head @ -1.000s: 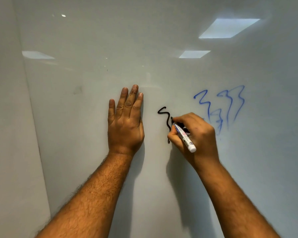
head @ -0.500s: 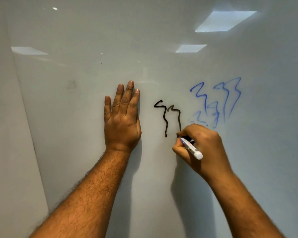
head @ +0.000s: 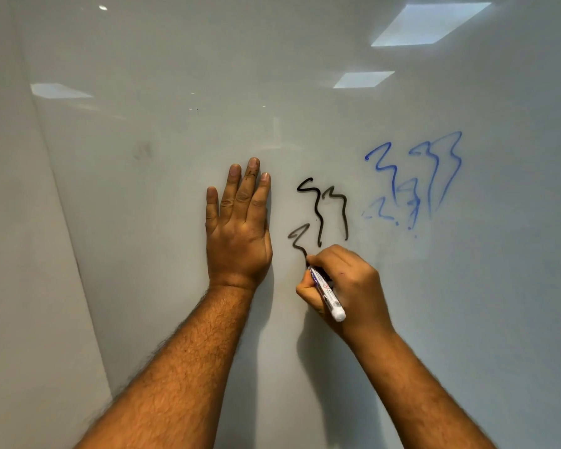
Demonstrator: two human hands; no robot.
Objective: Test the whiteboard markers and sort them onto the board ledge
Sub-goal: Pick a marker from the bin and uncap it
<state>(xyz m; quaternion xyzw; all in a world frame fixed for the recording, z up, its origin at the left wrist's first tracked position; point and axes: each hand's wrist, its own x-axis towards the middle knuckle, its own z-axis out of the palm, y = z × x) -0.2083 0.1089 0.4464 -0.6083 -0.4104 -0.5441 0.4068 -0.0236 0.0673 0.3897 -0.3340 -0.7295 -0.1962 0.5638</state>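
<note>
My right hand (head: 347,286) grips a white-barrelled black marker (head: 327,293), its tip pressed to the whiteboard (head: 175,124) at the lower end of a fresh black squiggle (head: 298,243). Two longer black squiggles (head: 324,209) stand just above it. Faded blue squiggles (head: 415,179) lie further right. My left hand (head: 238,228) rests flat against the board, fingers together and pointing up, left of the black lines and holding nothing. The board ledge and other markers are out of view.
The whiteboard's left edge (head: 68,222) meets a plain grey wall (head: 17,254). Ceiling lights reflect in the glossy board at the upper right (head: 428,24). A faint smudge (head: 143,150) sits at the upper left of the board.
My right hand has moved down and to the left and drawn a third, shorter black squiggle under the first two. My left hand has stayed flat on the board.
</note>
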